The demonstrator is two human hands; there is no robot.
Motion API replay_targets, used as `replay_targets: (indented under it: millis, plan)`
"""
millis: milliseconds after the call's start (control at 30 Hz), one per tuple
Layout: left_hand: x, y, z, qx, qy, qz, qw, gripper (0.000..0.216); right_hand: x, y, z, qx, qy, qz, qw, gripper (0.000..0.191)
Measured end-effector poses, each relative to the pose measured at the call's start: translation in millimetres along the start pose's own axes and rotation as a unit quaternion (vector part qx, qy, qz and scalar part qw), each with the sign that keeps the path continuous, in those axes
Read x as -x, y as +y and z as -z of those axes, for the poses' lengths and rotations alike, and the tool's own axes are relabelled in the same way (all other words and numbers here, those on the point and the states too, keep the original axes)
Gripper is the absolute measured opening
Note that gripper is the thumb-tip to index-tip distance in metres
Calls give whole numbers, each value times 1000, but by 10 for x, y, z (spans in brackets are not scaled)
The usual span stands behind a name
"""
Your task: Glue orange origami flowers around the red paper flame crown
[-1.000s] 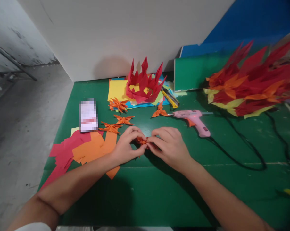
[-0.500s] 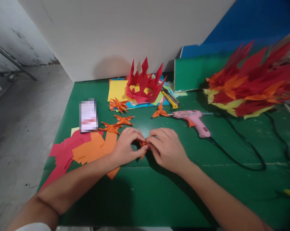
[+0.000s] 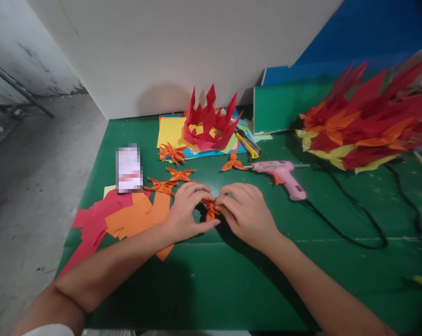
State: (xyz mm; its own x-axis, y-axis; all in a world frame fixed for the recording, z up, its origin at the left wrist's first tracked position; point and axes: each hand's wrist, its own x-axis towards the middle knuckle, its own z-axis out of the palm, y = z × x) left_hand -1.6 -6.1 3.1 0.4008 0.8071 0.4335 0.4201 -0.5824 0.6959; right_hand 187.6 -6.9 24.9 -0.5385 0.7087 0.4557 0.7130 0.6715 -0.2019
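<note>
A small folded orange paper flower (image 3: 211,212) is between my two hands over the green table. My left hand (image 3: 188,207) curves around its left side, fingertips at the rear petals and thumb along the front petal. My right hand (image 3: 247,212) pinches the flower's right side between thumb and fingers, which hide part of it. Just left of my left hand lie more orange paper flowers (image 3: 180,175). Under my left wrist are loose orange paper strips (image 3: 130,217). Behind my right hand rests a pink glue gun (image 3: 279,170), its nozzle close to a three-petalled orange paper piece (image 3: 233,162).
A red paper crown (image 3: 211,130) stands on coloured sheets beside a yellow cutter knife (image 3: 248,143). Red strips (image 3: 99,214) and a phone (image 3: 129,169) lie at left. A large red, orange and yellow paper piece (image 3: 364,121) sits at right, near the black cord (image 3: 347,199).
My left thumb has moved down and away from my fingers, exposing more of the orange paper flower. My right hand has shifted slightly right, still pinching it.
</note>
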Motion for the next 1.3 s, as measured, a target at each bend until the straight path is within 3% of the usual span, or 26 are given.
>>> replay_targets:
  millis: [67,267,500,633,733,867,1000,1167,1300]
  plan:
    - [5,-8,1,-18,10,-3,1000,39,-1,5,-4,7,-5,7,1000,14]
    - [9,-30,-22,-30,6,14,999,7,10,5,-54,38,-10,39,998,20]
    - [23,-31,-19,12,-12,19,1000,23,13,-25,-71,28,-3,29,999,19]
    - [33,-17,-11,93,31,20,995,46,5,-4,-55,-24,22,-16,999,17]
    - [41,-17,-28,148,19,52,987,42,7,4,-47,-12,31,-9,999,17]
    - [53,-50,-91,232,-4,128,964,24,16,-24,-52,52,37,43,997,18]
    - [55,-80,-144,331,-17,204,921,22,11,-52,-54,81,44,68,993,17]
    - [28,-73,-135,413,-4,266,871,29,-3,-12,-10,7,43,1,999,12]
    - [4,-62,-103,434,2,292,852,29,6,58,30,-34,30,-25,999,9]
